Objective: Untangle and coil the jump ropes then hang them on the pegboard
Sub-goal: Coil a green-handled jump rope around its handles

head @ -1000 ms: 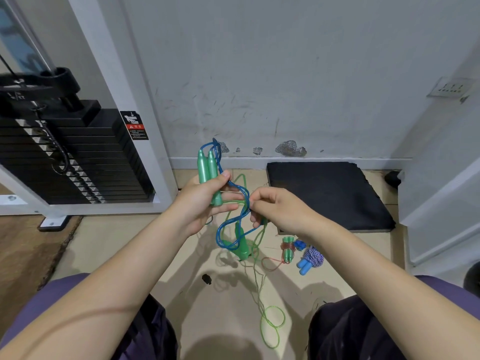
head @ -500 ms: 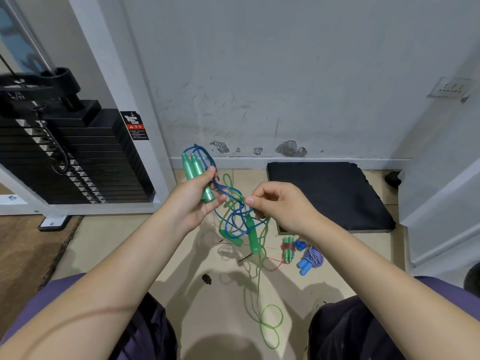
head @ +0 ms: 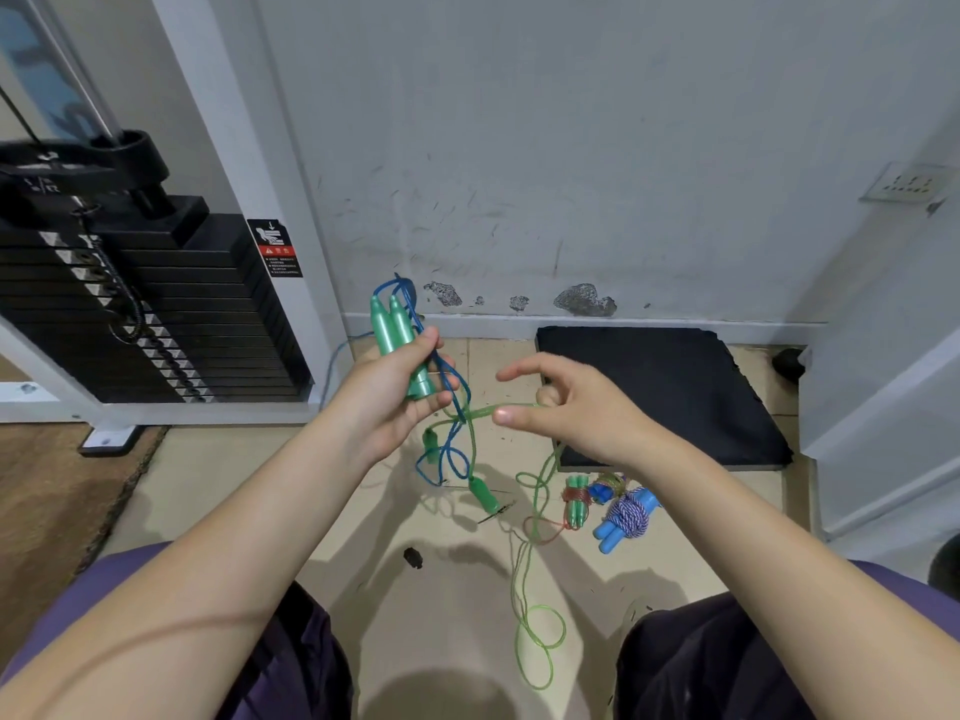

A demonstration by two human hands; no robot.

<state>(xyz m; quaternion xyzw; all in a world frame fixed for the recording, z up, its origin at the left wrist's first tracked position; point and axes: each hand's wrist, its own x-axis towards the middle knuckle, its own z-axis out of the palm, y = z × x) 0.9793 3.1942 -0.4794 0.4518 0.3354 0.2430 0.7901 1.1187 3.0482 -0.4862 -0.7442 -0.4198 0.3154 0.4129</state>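
In the middle of the frame, the left hand (head: 387, 394) held two green handles (head: 395, 337) in a tight grip. The right hand (head: 563, 407) hooked the green rope (head: 524, 563) with curled fingers; it trailed down to the floor (head: 457, 641).

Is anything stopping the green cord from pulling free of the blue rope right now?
Yes. The translucent green cord pinched by the right hand still threads through the blue rope's loops hanging below the left hand, which holds two green handles.
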